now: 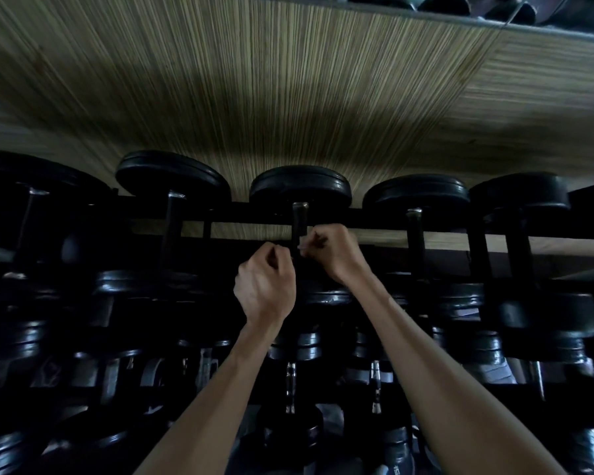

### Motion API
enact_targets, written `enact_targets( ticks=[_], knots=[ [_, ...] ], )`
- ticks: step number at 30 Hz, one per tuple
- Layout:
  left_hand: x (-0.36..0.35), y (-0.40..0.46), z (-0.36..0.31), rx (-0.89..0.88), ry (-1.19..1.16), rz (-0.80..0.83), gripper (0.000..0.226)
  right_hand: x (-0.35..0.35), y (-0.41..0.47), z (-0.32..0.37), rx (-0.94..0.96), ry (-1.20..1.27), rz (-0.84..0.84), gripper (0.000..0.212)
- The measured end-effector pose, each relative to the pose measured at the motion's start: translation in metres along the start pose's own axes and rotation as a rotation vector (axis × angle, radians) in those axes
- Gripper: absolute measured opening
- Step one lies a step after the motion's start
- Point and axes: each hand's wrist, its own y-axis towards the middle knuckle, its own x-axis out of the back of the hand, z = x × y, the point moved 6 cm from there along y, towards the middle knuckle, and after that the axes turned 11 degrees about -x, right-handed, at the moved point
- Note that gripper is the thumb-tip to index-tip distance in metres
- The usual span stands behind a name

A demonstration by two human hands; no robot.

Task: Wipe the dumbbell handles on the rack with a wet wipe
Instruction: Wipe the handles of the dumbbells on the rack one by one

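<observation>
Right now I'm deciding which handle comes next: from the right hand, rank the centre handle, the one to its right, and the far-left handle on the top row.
1. Centre handle, beside the right hand.
2. Right-neighbour handle.
3. Far-left handle.

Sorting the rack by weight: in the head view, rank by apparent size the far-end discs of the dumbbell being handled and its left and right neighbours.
1. Left disc, widest
2. and 3. Middle disc and right disc look alike, so I can't rank them; wide-angle distortion also makes the whole order unsure.

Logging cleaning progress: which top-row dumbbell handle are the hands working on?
The middle black round-headed dumbbell's handle: the left hand and right hand close around it from either side; neighbouring handles are untouched.
</observation>
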Motion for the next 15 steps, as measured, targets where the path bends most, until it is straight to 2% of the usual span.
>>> enact_targets(
  ticks=[2,4,6,8,10,12,15],
  knots=[
    [0.002,0.000,-0.001,0.008,0.001,-0.023,0.031,-0.003,-0.003,-0.003,-0.027,-0.116,0.137,0.019],
    [0.004,-0.001,-0.002,0.017,-0.022,-0.039,0.028,0.000,-0.010,-0.009,-0.058,-0.050,0.190,0.014],
    [0.003,0.000,-0.003,0.018,-0.047,-0.021,0.023,0.007,-0.020,-0.005,-0.029,0.081,0.142,0.001],
    [0.001,0.002,0.002,0.037,-0.074,0.039,0.018,0.015,-0.030,-0.003,0.006,0.194,0.064,0.001],
    [-0.001,0.003,0.008,0.060,-0.228,0.139,0.027,0.022,-0.039,0.000,0.049,0.242,0.017,0.010],
    [0.001,0.001,0.010,0.065,-0.411,0.266,0.046,0.024,-0.048,0.003,0.101,0.258,0.025,0.015],
    [0.017,-0.011,0.002,-0.020,-0.429,0.426,0.060,0.025,-0.068,0.015,0.189,0.330,0.069,0.007]
  ],
)
